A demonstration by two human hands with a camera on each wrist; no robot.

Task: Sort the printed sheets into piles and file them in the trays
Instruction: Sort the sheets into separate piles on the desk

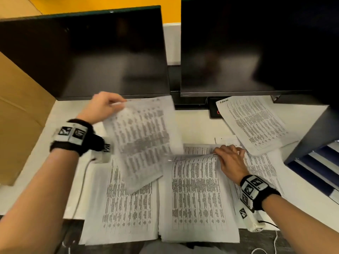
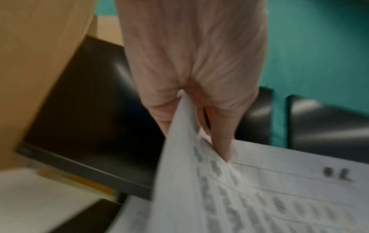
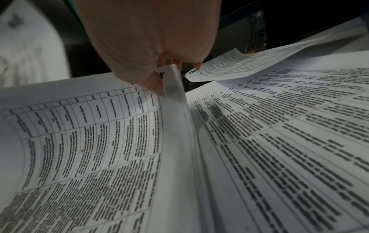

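The left hand reaches down from twelve o'clock, thumb and fingers pinching the top edge of a printed sheet, which fans out blurred toward five o'clock. Behind the hand stands a dark monitor. A brown cardboard panel fills ten o'clock, a teal wall two o'clock. The pale surface shows at eight o'clock.

Held sheet: handwritten top mark, roughly "01", blurred | far-right sheet: handwritten corner note, unreadable | printed tables: too small to read
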